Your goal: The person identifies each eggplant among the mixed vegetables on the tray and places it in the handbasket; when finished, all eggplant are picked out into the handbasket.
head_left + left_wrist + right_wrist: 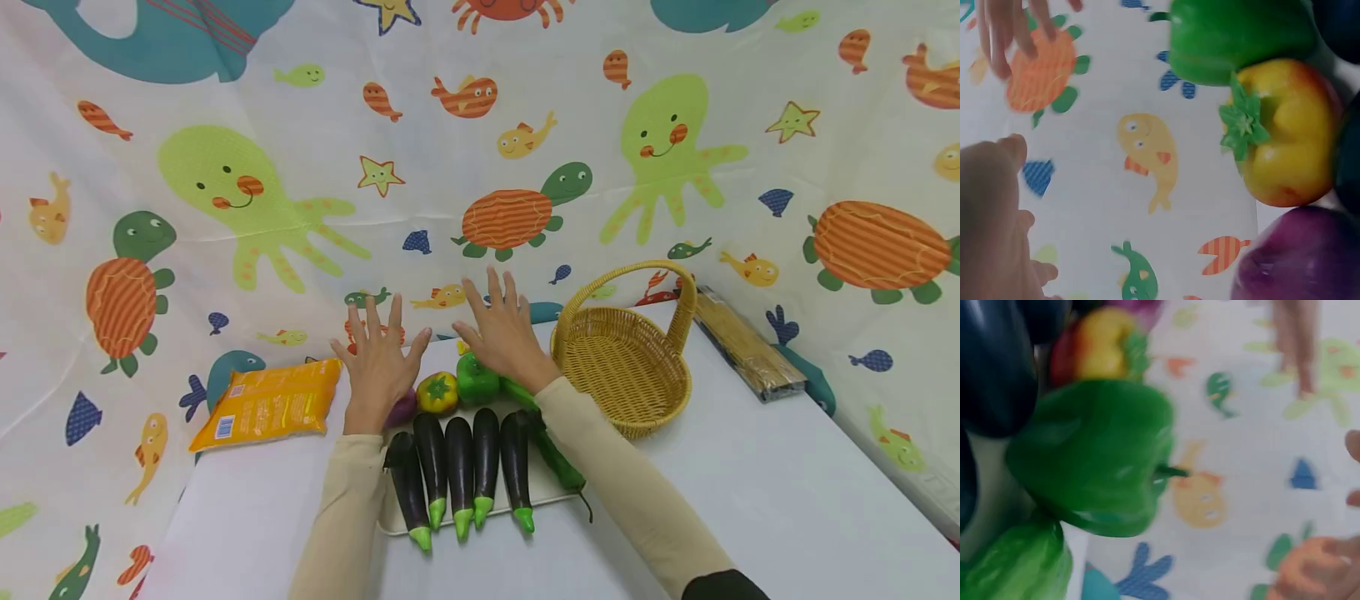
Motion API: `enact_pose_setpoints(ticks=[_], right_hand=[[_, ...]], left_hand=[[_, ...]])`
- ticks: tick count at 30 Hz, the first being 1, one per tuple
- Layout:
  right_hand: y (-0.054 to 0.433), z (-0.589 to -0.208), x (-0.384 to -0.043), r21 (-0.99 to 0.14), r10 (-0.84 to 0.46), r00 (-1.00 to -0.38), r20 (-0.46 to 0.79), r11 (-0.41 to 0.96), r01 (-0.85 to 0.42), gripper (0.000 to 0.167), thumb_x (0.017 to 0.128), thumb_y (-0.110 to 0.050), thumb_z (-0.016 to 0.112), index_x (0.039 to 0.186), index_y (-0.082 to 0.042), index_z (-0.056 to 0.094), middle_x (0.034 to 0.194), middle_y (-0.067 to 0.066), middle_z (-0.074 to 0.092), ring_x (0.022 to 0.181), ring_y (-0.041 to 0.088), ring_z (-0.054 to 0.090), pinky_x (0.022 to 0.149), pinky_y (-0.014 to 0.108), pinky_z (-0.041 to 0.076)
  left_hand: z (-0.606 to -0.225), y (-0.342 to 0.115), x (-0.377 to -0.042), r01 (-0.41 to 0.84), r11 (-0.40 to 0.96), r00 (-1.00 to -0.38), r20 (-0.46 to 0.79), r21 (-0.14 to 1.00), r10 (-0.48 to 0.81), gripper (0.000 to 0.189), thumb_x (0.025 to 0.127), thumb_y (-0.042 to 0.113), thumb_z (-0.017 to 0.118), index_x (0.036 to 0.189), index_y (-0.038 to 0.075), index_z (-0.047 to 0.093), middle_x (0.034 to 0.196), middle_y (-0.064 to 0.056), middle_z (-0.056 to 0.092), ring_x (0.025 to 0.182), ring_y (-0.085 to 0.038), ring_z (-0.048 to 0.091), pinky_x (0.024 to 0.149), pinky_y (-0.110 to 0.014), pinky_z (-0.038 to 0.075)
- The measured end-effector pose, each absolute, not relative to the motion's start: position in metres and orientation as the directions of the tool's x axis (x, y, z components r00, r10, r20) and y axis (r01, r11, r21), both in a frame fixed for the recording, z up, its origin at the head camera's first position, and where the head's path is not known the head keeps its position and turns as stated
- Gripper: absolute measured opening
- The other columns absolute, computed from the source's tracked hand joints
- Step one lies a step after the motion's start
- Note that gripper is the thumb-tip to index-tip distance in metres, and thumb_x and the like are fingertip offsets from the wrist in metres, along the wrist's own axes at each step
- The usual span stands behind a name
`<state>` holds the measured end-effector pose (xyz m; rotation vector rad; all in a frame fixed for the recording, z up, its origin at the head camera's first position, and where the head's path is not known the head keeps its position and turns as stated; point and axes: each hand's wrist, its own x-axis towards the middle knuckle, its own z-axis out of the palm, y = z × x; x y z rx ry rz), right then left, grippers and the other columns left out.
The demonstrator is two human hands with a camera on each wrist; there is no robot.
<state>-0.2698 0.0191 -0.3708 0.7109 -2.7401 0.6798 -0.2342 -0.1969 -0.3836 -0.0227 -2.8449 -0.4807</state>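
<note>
Both hands are held up over the far side of a pale tray (551, 492), fingers spread and holding nothing. My left hand (377, 362) is nearest a purple onion-like vegetable (402, 408) and a yellow pepper (437, 392). Beside a green bell pepper (477, 379), partly covering it, is my right hand (510, 333). Several dark eggplants (460, 467) with green stems lie side by side on the tray. Along their right side runs a long green pepper (558, 458), partly hidden by the right sleeve. The left wrist view shows the yellow pepper (1288, 134) close up.
A wicker basket (622, 367) with a tall handle stands right of the tray. Behind it at the right lies a clear-wrapped brown bundle (746, 346). An orange packet (270, 404) rests at the left. A patterned sea-animal cloth (420, 183) hangs behind the white table (750, 483).
</note>
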Motion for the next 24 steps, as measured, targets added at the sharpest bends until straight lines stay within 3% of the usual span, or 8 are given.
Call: enact_pose_setpoints(ticks=[4, 7, 9, 12, 15, 19, 24], right_hand=[[0.049, -0.367, -0.232, -0.437, -0.457, -0.752, 0.475, 0.619, -0.653, 0.062, 0.105, -0.030, 0.057, 0.159, -0.010, 0.034, 0.162, 0.020, 0.031, 0.148, 0.037, 0.033, 0.110, 0.058, 0.040], [0.083, -0.364, -0.199, -0.418, -0.465, -0.673, 0.575, 0.541, -0.730, 0.056, 0.101, -0.018, 0.063, 0.152, -0.004, 0.045, 0.150, 0.018, 0.050, 0.137, 0.035, 0.049, 0.107, 0.055, 0.044], [0.107, -0.364, -0.182, -0.386, -0.451, -0.658, 0.604, 0.556, -0.736, 0.052, 0.098, -0.015, 0.066, 0.147, -0.003, 0.052, 0.143, 0.017, 0.057, 0.131, 0.034, 0.055, 0.106, 0.053, 0.046], [0.142, -0.368, -0.167, -0.378, -0.411, -0.714, 0.567, 0.641, -0.668, 0.049, 0.096, -0.014, 0.068, 0.143, -0.004, 0.056, 0.138, 0.017, 0.062, 0.126, 0.036, 0.059, 0.102, 0.056, 0.048], [0.168, -0.376, -0.163, -0.382, -0.402, -0.811, 0.425, 0.732, -0.563, 0.051, 0.097, -0.014, 0.068, 0.145, -0.003, 0.055, 0.136, 0.021, 0.061, 0.124, 0.041, 0.059, 0.099, 0.059, 0.048], [0.182, -0.393, -0.167, -0.360, -0.462, -0.867, 0.189, 0.788, -0.499, 0.056, 0.096, -0.013, 0.069, 0.147, 0.000, 0.051, 0.132, 0.026, 0.061, 0.119, 0.044, 0.059, 0.097, 0.059, 0.049], [0.180, -0.414, -0.176, -0.347, -0.538, -0.834, 0.119, 0.765, -0.543, 0.053, 0.091, -0.002, 0.069, 0.142, 0.000, 0.056, 0.106, 0.016, 0.070, 0.091, 0.029, 0.067, 0.078, 0.048, 0.055]], left_hand=[[-0.388, -0.205, -0.216, 0.058, 0.864, -0.973, 0.223, 0.500, -0.064, 0.078, 0.105, 0.055, 0.035, 0.166, 0.021, 0.001, 0.169, -0.021, -0.004, 0.154, -0.043, -0.008, 0.115, -0.073, 0.001], [-0.396, -0.220, -0.191, -0.005, 0.775, -0.984, 0.135, 0.632, -0.116, 0.076, 0.107, 0.049, 0.037, 0.165, 0.018, -0.001, 0.169, -0.020, 0.000, 0.155, -0.041, 0.004, 0.121, -0.063, 0.008], [-0.403, -0.232, -0.174, -0.089, 0.722, -0.986, 0.043, 0.686, -0.162, 0.075, 0.107, 0.045, 0.039, 0.165, 0.017, 0.000, 0.168, -0.021, 0.010, 0.152, -0.042, 0.018, 0.120, -0.061, 0.019], [-0.416, -0.247, -0.156, -0.200, 0.690, -0.974, -0.065, 0.696, -0.216, 0.071, 0.107, 0.036, 0.044, 0.164, 0.009, 0.013, 0.156, -0.026, 0.036, 0.137, -0.044, 0.044, 0.108, -0.061, 0.040], [-0.428, -0.257, -0.147, -0.260, 0.697, -0.964, -0.146, 0.668, -0.221, 0.063, 0.105, 0.025, 0.049, 0.159, 0.001, 0.027, 0.134, -0.028, 0.055, 0.106, -0.039, 0.063, 0.086, -0.052, 0.055], [-0.443, -0.263, -0.144, -0.273, 0.692, -0.960, -0.229, 0.669, -0.158, 0.056, 0.100, 0.012, 0.054, 0.151, -0.005, 0.040, 0.113, -0.024, 0.062, 0.080, -0.025, 0.063, 0.069, -0.038, 0.058], [-0.452, -0.262, -0.143, -0.269, 0.644, -0.959, -0.261, 0.717, -0.109, 0.053, 0.094, 0.000, 0.057, 0.145, -0.007, 0.047, 0.102, -0.018, 0.060, 0.080, -0.023, 0.059, 0.065, -0.036, 0.059]])
